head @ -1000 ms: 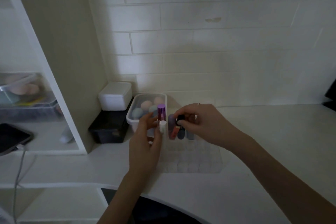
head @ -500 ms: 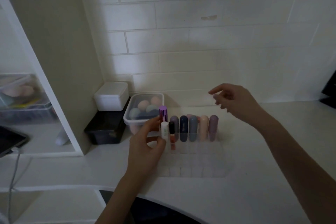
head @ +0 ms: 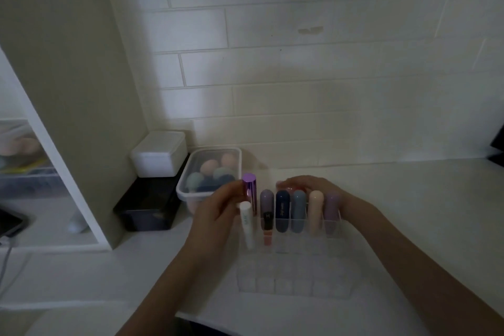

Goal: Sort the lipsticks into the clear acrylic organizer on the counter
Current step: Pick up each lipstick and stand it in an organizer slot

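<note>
Where the pale worktop point(head: 409, 213) curves along the lower edge of the frame, both bare forearms reach in from the bottom toward the clear acrylic organizer point(head: 293, 278), a grid of small square cells sitting at lower centre; its nearer rows hold nothing. In the second row from the back stand a white tube point(head: 247, 225) with faint lettering too blurred to read and a black-capped lipstick point(head: 267, 222) with a pink base. Along the back row stand a mauve lipstick point(head: 266, 199), a navy lipstick point(head: 282, 210) with pale script down its side that cannot be made out, a grey-blue lipstick point(head: 298, 210), a peach lipstick point(head: 316, 211) and a lilac lipstick point(head: 331, 207), all upright with rounded caps. The left hand point(head: 215, 213) curls its grip against a metallic purple lipstick point(head: 249, 191) at the organizer's left end. The right hand point(head: 313, 185) lies behind the back row, fingers bent over something pinkish; whether it has hold of it cannot be told. Farther back, left of centre, sit a lidded tub of sponges point(head: 210, 172), a white box point(head: 159, 154) and a black box point(head: 148, 206) against the tiled wall point(head: 327, 76).
</note>
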### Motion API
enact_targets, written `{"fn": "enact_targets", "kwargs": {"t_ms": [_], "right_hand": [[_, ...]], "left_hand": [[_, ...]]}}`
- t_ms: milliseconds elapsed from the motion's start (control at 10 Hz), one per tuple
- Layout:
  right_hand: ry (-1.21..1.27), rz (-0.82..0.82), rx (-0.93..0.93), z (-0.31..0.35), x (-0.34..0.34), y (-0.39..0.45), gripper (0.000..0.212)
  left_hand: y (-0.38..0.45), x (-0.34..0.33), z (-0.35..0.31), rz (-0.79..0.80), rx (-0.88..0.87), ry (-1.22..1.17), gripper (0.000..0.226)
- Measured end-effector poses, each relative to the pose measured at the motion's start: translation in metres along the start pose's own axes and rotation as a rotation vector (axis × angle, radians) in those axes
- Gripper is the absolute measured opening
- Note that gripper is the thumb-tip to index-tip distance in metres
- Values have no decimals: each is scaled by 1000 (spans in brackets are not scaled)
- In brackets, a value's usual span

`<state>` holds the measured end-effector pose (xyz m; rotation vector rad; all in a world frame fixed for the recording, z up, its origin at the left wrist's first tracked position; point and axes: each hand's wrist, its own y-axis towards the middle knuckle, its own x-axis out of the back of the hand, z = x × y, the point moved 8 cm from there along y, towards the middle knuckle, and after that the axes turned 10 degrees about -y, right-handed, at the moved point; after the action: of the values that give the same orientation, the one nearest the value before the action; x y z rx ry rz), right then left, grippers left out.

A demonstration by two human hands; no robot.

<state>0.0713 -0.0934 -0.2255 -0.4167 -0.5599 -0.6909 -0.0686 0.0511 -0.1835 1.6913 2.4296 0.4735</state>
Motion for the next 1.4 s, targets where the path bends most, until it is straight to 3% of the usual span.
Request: {"fn": "enact_targets", "kwargs": {"t_ms": [100,200,300,400,500,700,800,900,1100,1300,1400], "right_hand": [[43,11,2,-4,0,9,31],[-122,17,3,3,0,2,20],[-146,-122,81,-6,10,9,24],[-62,-187,16,-16,14,12,26],[-79,-294,29,-12,26,10,8],[100,-395,160,20,45,-14,36],[166,-391,256,45,58,-28,32],[158,-379,327,64,61,-38,23],[123,-407,347,74,58,-46,19],[157,-391,303,68,57,-48,24],[195,-401,335,74,61,-52,28]], "left_hand": [[17,-15,9,143,162,-83,30],[22,-25,24,182,290,-216,29],[23,-33,27,211,324,-256,30],[18,-42,23,251,330,-284,32],[13,-46,19,247,323,-358,32],[13,-39,24,174,283,-331,26],[11,-35,34,137,298,-237,32],[11,-32,37,150,269,-241,22],[12,-27,27,161,140,-127,88],[12,-17,25,95,4,176,19],[11,-13,19,38,-41,207,26]]}}
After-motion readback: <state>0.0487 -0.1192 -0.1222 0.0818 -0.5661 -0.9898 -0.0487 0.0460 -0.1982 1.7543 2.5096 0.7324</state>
